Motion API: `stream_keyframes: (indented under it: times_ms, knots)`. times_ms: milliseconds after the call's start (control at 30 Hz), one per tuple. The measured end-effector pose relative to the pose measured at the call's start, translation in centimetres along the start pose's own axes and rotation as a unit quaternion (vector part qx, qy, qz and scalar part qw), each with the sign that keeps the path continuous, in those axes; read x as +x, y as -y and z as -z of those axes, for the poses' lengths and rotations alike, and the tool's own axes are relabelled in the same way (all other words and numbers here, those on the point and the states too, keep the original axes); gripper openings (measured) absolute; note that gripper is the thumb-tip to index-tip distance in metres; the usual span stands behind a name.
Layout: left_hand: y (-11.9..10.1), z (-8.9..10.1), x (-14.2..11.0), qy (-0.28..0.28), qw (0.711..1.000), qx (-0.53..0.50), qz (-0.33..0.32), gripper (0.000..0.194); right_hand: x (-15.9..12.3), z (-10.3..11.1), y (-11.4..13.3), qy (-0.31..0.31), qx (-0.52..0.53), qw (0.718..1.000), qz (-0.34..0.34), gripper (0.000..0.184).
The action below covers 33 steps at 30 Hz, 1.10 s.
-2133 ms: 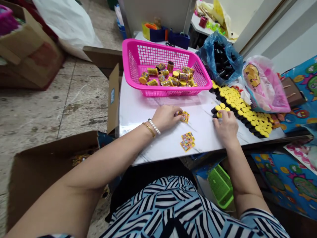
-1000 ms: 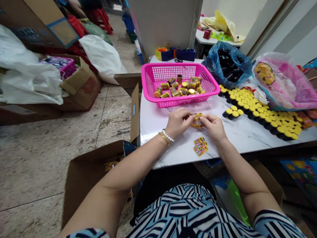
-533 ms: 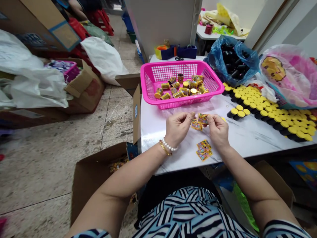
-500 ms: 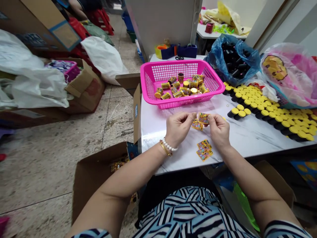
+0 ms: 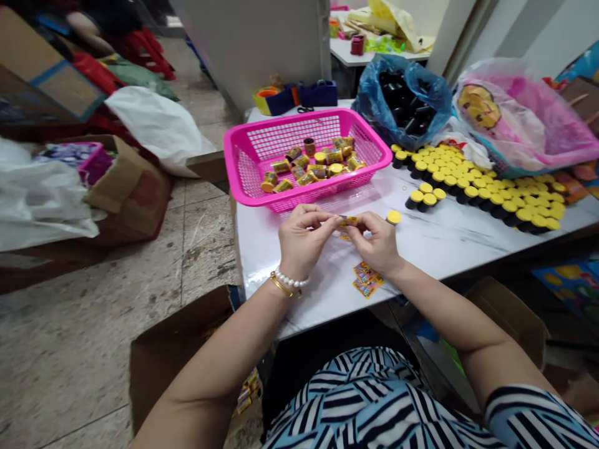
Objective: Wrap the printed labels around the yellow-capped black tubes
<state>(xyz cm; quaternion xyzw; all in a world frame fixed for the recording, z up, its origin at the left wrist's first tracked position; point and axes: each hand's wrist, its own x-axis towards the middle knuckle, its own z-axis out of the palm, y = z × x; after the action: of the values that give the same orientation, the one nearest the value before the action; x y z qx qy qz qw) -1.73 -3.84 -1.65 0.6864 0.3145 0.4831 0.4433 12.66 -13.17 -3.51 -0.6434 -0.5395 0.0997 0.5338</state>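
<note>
Over the white table (image 5: 425, 262), my left hand (image 5: 303, 243) and my right hand (image 5: 378, 244) pinch a small yellow printed label (image 5: 349, 221) between their fingertips. Part of the label is covered by the fingers. Just below my right hand lies a small pile of similar colourful labels (image 5: 367, 282). Right beside that hand stands a single black container with a yellow cap (image 5: 394, 217). Beyond both hands is a pink basket (image 5: 276, 138), where several small labelled jars (image 5: 306, 179) lie on their sides or stand.
Yellow-capped black containers (image 5: 491, 187) stand in rows at the right, with a small group (image 5: 426, 198) before them. Behind are a blue bag (image 5: 367, 93) of black containers and a plastic-covered pink basket (image 5: 561, 140). An open cardboard box (image 5: 163, 362) is below left.
The view has turned, so the table appears shifted left. My hands have drawn closer around the label, which is now tilted and shows less of its face. The lone yellow-capped container has come into fuller view.
</note>
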Motion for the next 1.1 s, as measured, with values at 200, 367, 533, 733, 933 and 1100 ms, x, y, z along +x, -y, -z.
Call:
stream_keyframes:
  times_ms: [200, 367, 533, 733, 933, 1100]
  knots:
    - [-0.6, -0.8, -0.8, 0.049, 0.996, -0.033, 0.073, 0.021, 0.0, 0.3, 0.0, -0.015, 0.004, 1.0, 0.014, 0.009]
    - [-1.0, -0.7, -0.6, 0.079, 0.974, -0.119, 0.174, 0.029, -0.1, 0.0, -0.6, 0.027, -0.019, 0.999, 0.033, 0.019]
    - [-1.3, -0.6, -0.2, 0.137, 0.963, -0.136, 0.186, 0.031, -0.3, 2.0, -0.1, 0.032, -0.066, 0.993, 0.094, 0.014]
    - [-0.6, -0.3, 0.5, 0.088, 0.96, -0.146, 0.222, 0.032, 0.2, 7.7, -2.3, 0.008, -0.331, 0.934, 0.136, 0.032]
    - [-0.3, 0.4, 1.3, 0.193, 0.896, -0.193, 0.35, 0.038, 1.6, 7.9, -4.6, 0.061, -0.206, 0.975, 0.062, 0.022]
    - [-0.3, 1.7, 2.4, 0.197, 0.868, -0.276, 0.362, 0.037, 7.2, 7.3, -1.2, 0.063, 0.147, 0.987, -0.013, 0.043]
